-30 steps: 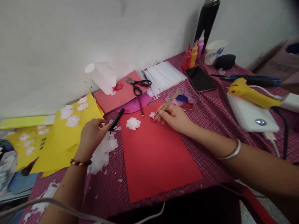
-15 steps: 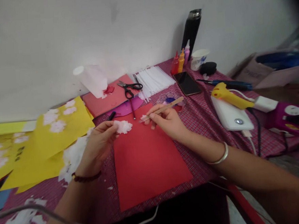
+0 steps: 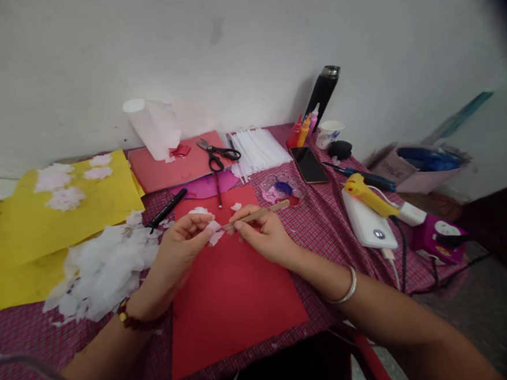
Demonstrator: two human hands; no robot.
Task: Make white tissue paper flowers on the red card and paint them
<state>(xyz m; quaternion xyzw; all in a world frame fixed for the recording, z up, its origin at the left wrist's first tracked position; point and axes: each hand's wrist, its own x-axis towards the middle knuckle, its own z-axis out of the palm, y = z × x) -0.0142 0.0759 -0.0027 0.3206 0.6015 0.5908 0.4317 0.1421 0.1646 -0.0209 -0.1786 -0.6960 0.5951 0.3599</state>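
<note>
My left hand (image 3: 185, 244) is closed, pinching a small pale pink paper piece (image 3: 215, 234) over the red sheet (image 3: 239, 307). My right hand (image 3: 267, 235) grips a slim wooden stick (image 3: 266, 210), its narrow end touching or just beside the paper piece; I cannot tell whether it is a brush. A whitish-pink paper flower (image 3: 200, 210) lies on the sheet behind my left fingers, partly hidden. Near my right fingers rests a small pink scrap (image 3: 236, 207). A palette (image 3: 283, 189) with pink, blue and red paint is beyond my right hand.
To the left are a heap of white paper scraps (image 3: 107, 269), a black marker (image 3: 167, 210) and yellow sheets (image 3: 34, 228) with paper flowers. Scissors (image 3: 217, 153) lie at the back. A phone (image 3: 308, 165), glue gun (image 3: 369, 195) and power bank (image 3: 371, 222) are at right.
The paper flower has left my left fingers and lies on the red sheet. My left hand now pinches a small pink piece, and both hands are closer together. The camera view has shifted.
</note>
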